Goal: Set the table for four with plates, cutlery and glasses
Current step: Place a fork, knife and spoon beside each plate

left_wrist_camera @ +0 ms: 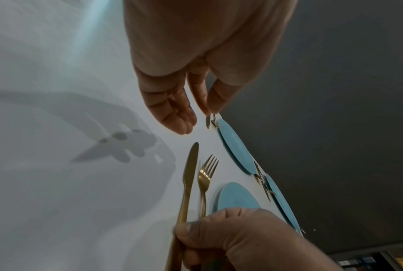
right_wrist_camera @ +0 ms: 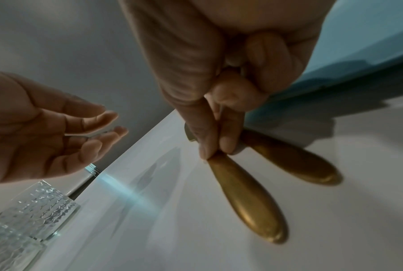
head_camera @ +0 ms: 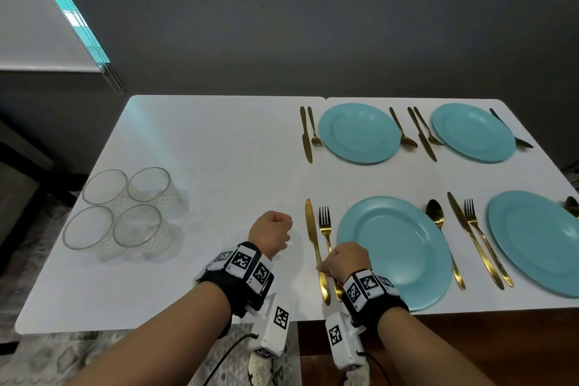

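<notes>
Four blue plates (head_camera: 394,252) lie on the white surface (head_camera: 203,150), each flanked by gold cutlery, so plates and cutlery appear placed. The right hand (head_camera: 343,260) pinches the handle of the knife (head_camera: 315,244) just left of the nearest plate, apparently straightening it; the left hand (head_camera: 271,233) hovers beside it, fingers (left_wrist_camera: 172,113) loosely curled, holding nothing. The four glasses (head_camera: 122,208) stand clustered well left of that plate, undistributed.

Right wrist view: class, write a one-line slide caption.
Right hand pinches the gold knife handle on the white table.
</notes>
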Tool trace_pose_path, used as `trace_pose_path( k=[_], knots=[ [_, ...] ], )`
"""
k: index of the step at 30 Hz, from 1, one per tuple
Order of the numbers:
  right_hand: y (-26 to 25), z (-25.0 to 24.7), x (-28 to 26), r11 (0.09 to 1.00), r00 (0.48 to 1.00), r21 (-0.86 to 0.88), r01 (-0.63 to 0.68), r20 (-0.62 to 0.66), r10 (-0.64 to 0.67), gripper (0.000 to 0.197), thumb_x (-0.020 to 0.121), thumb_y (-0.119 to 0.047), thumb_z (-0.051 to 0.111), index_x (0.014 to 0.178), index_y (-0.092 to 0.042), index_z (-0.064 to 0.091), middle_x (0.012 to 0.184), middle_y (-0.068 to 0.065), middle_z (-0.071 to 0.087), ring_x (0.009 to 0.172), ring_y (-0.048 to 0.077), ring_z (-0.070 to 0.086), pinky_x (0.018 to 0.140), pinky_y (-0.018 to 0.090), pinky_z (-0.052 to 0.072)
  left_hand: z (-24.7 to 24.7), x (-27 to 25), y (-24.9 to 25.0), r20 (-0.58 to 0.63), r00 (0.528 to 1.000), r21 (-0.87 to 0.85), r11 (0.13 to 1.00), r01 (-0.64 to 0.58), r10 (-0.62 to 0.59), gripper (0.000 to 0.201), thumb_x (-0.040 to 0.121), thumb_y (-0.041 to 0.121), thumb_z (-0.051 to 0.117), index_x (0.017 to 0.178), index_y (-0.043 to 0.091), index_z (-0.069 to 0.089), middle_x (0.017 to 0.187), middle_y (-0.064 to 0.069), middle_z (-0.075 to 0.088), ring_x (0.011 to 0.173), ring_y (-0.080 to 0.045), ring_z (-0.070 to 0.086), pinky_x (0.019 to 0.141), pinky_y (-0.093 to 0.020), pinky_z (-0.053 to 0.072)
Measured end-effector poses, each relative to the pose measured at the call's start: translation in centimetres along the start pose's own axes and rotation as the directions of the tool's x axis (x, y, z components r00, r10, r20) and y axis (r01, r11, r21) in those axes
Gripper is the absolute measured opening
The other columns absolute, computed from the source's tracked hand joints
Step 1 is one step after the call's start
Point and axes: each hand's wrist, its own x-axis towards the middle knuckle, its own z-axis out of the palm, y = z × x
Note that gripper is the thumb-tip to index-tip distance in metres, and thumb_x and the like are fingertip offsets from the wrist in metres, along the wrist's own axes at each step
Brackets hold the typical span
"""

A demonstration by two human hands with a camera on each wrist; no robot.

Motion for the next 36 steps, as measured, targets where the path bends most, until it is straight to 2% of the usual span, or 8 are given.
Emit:
trace_pose_path(
  k=[3, 11, 14, 17, 20, 24, 36],
  knots=[
    [0.20, 0.04, -0.04, 1.000, 1.000, 0.018, 0.001, 0.001, -0.001, 0.035, 0.074, -0.037, 0.076, 0.093, -0.008, 0.073, 0.093, 0.005, 0.074, 0.088, 0.019, 0.070, 0.080, 0.029, 0.058, 0.12, 0.07, 0.03, -0.002, 1.000, 0.001, 1.000, -0.006, 0.006, 0.008, 0.091, 0.012, 0.049, 0.085, 0.015, 0.054, 0.081, 0.000, 0.054, 0.072, -0.017, 0.052, 0.062, -0.025, 0.046],
    [0.37, 0.23, 0.02, 0.999, 1.000, 0.041, -0.012, -0.003, 0.012, 0.035, 0.073, -0.038, 0.076, 0.092, -0.008, 0.073, 0.091, 0.004, 0.074, 0.085, 0.017, 0.070, 0.078, 0.027, 0.058, 0.00, 0.21, -0.06, -0.005, 1.000, 0.011, 1.000, -0.013, 0.013, 0.007, 0.091, 0.011, 0.047, 0.089, 0.013, 0.054, 0.080, 0.001, 0.053, 0.075, -0.019, 0.052, 0.062, -0.025, 0.046],
    [0.33, 0.12, 0.11, 0.999, 1.000, 0.051, -0.017, -0.004, 0.017, 0.035, 0.073, -0.036, 0.077, 0.092, -0.007, 0.073, 0.091, 0.004, 0.074, 0.085, 0.018, 0.070, 0.077, 0.027, 0.058, 0.05, 0.26, -0.02, -0.004, 1.000, 0.015, 1.000, -0.015, 0.015, 0.012, 0.091, 0.010, 0.047, 0.081, 0.016, 0.053, 0.080, 0.000, 0.052, 0.076, -0.020, 0.051, 0.062, -0.025, 0.045],
    [0.25, -0.11, 0.19, 0.998, 1.000, 0.064, -0.029, -0.009, 0.029, 0.034, 0.073, -0.035, 0.078, 0.090, -0.006, 0.073, 0.090, 0.005, 0.074, 0.079, 0.018, 0.069, 0.075, 0.026, 0.058, 0.09, 0.27, -0.05, 0.000, 1.000, 0.016, 1.000, -0.019, 0.019, 0.019, 0.090, 0.008, 0.046, 0.074, 0.017, 0.049, 0.079, -0.002, 0.049, 0.076, -0.022, 0.047, 0.060, -0.025, 0.042],
    [0.19, -0.29, 0.36, 0.997, 0.999, 0.077, -0.031, -0.015, 0.032, 0.034, 0.073, -0.034, 0.078, 0.091, -0.005, 0.073, 0.090, 0.006, 0.074, 0.072, 0.018, 0.064, 0.077, 0.028, 0.058, -0.02, 0.44, -0.20, -0.008, 1.000, 0.017, 1.000, -0.010, 0.010, 0.013, 0.091, 0.010, 0.048, 0.080, 0.016, 0.052, 0.080, 0.000, 0.052, 0.076, -0.020, 0.051, 0.063, -0.026, 0.045],
    [0.35, -0.53, 0.46, 0.997, 0.999, 0.072, -0.027, -0.024, 0.029, 0.034, 0.074, -0.035, 0.077, 0.093, -0.006, 0.073, 0.093, 0.006, 0.073, 0.074, 0.017, 0.063, 0.074, 0.024, 0.056, -0.11, 0.60, -0.34, -0.008, 1.000, 0.011, 1.000, -0.005, 0.005, 0.007, 0.091, 0.011, 0.048, 0.093, 0.011, 0.055, 0.083, 0.001, 0.053, 0.075, -0.019, 0.053, 0.064, -0.026, 0.047],
    [0.55, -0.40, 0.14, 0.999, 0.999, 0.043, -0.021, -0.024, 0.022, 0.036, 0.075, -0.036, 0.076, 0.092, -0.006, 0.072, 0.092, 0.006, 0.073, 0.074, 0.017, 0.064, 0.077, 0.025, 0.057, 0.12, 0.61, -0.36, 0.000, 1.000, 0.013, 1.000, -0.001, 0.001, 0.010, 0.091, 0.012, 0.049, 0.097, 0.010, 0.055, 0.083, 0.001, 0.054, 0.073, -0.017, 0.053, 0.065, -0.026, 0.048]
  ],
)
